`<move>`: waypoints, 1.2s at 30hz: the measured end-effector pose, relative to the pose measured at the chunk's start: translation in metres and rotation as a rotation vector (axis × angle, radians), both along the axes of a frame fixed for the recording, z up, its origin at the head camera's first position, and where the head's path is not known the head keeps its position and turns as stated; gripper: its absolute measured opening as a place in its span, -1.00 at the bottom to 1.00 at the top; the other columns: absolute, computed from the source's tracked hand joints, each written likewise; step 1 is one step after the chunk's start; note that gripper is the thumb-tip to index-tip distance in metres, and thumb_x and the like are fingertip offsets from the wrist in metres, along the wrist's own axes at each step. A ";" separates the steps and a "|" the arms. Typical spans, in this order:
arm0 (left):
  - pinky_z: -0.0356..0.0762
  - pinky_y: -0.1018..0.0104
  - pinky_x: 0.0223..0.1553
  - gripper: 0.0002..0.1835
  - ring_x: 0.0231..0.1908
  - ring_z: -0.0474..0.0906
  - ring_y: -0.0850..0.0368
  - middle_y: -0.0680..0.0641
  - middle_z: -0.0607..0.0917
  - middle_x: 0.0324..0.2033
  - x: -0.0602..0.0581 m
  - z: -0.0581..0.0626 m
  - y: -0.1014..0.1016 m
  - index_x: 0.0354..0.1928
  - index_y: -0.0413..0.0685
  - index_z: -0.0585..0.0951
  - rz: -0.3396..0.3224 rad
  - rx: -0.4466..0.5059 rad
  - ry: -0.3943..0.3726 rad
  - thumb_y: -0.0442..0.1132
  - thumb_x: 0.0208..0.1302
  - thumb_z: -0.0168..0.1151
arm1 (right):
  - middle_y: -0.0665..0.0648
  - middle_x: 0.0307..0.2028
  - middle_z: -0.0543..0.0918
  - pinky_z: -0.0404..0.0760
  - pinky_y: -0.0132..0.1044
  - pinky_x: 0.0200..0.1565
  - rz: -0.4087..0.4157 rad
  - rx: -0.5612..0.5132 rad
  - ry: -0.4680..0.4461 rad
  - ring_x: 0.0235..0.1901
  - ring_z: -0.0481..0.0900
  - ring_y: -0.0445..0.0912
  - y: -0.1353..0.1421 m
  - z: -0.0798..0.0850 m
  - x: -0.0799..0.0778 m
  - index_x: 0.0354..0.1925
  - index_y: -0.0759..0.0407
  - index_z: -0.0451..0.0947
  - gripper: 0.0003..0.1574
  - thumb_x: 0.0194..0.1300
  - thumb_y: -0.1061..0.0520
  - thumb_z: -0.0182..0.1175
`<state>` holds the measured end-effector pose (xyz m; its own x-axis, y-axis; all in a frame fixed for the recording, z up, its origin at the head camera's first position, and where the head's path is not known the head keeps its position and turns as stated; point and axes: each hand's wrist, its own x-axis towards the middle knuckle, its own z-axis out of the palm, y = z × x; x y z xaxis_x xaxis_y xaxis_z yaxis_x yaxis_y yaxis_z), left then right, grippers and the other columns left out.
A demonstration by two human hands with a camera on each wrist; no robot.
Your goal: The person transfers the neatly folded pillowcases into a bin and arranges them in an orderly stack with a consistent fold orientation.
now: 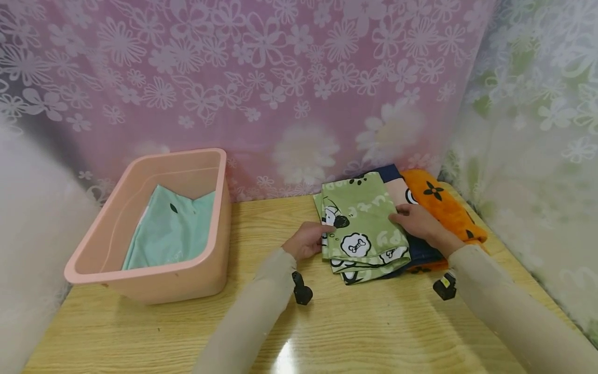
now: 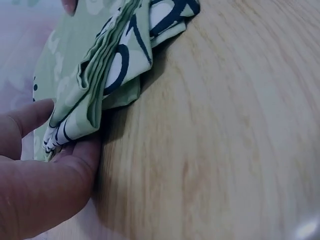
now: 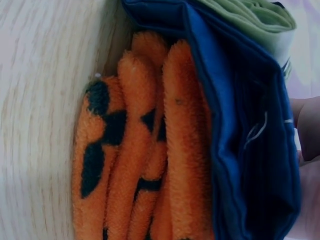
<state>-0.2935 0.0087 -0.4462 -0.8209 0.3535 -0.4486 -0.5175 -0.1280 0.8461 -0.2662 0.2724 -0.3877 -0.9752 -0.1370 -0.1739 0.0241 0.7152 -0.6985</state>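
A folded green cloth (image 1: 362, 215) with a cartoon dog and bone print lies on top of a pile at the right. My left hand (image 1: 306, 239) grips its left edge; in the left wrist view the thumb is above the layered folds and fingers (image 2: 82, 155) reach underneath. At the opposite edge my right hand (image 1: 420, 226) pinches the green cloth, its thumb over the top surface. Beneath and to the right are a navy cloth (image 3: 245, 125) and a fuzzy orange cloth (image 3: 185, 145) with dark motifs. The right fingers are mostly hidden behind the navy cloth in the right wrist view.
A pink plastic tub (image 1: 223, 223) stands at the left of the wooden table (image 1: 280, 322), with a mint-green cloth (image 1: 170, 228) inside. A pink floral curtain (image 1: 280, 104) hangs behind, and a pale floral one (image 1: 537, 156) borders the right side.
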 end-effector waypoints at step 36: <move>0.54 0.18 -0.37 -0.53 -0.38 0.55 0.07 -0.12 0.51 -0.17 0.018 0.036 -0.012 0.11 -0.12 0.34 0.109 -0.145 0.225 -0.34 0.13 0.17 | 0.37 0.02 0.38 0.42 0.00 -0.10 0.051 -0.106 0.075 -0.07 0.40 0.15 -0.005 0.028 0.013 0.25 0.27 0.14 -0.28 0.28 -0.10 0.00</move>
<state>-0.2755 -0.0034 -0.4107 -0.9351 0.2034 -0.2902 -0.3044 -0.0418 0.9516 -0.2535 0.2675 -0.3601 -0.9763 -0.2002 -0.0825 -0.0654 0.6359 -0.7690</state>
